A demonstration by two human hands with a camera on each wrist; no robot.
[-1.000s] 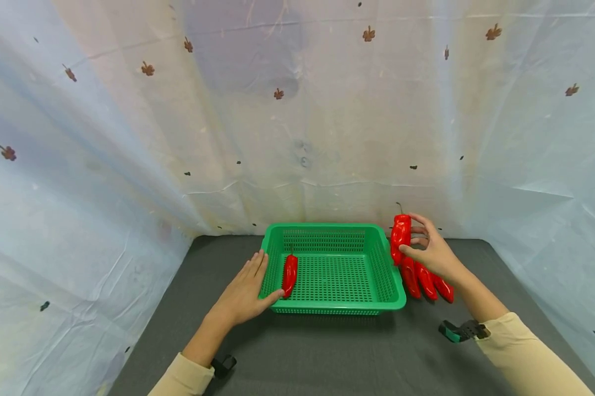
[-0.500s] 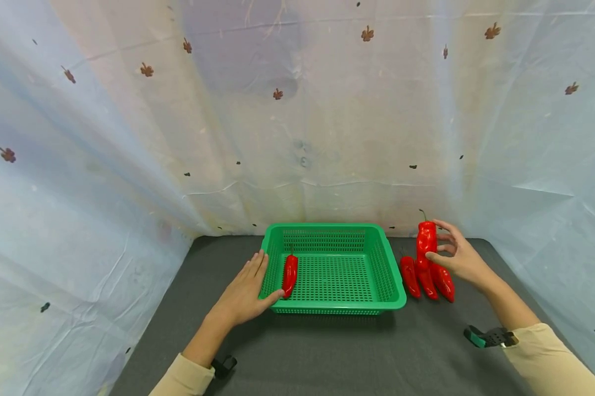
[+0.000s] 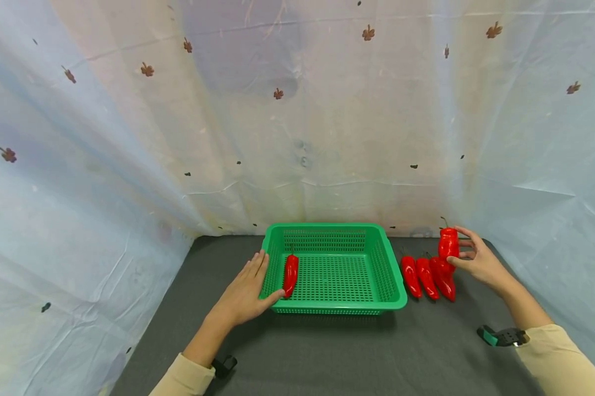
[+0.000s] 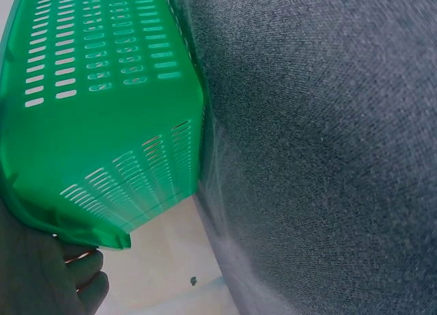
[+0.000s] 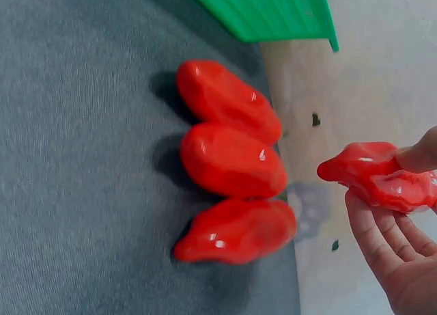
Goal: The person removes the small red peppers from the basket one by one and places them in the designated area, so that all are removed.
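Observation:
My right hand (image 3: 480, 264) pinches a red pepper (image 3: 448, 243) between thumb and fingers, stem up, above the row at the basket's right. In the right wrist view that hand (image 5: 403, 253) holds the pepper (image 5: 382, 178) off the dark surface, beside three lying peppers (image 5: 229, 161). My left hand (image 3: 243, 291) rests with straight fingers on the left rim of the green basket (image 3: 327, 306); the left wrist view shows the hand (image 4: 41, 274) at the basket's edge (image 4: 75, 233). One red pepper (image 3: 290, 275) lies inside, at the basket's left.
Three peppers lie side by side on the dark table (image 3: 327, 352), the nearest (image 3: 410, 276) close to the basket's right wall. Behind the table hangs a pale sheet (image 3: 327, 137) with brown leaf-shaped marks. Each wrist wears a dark strap.
My right hand has moved right, away from the basket, carrying its pepper over the row to the rightmost one. The left hand and basket have stayed in place.

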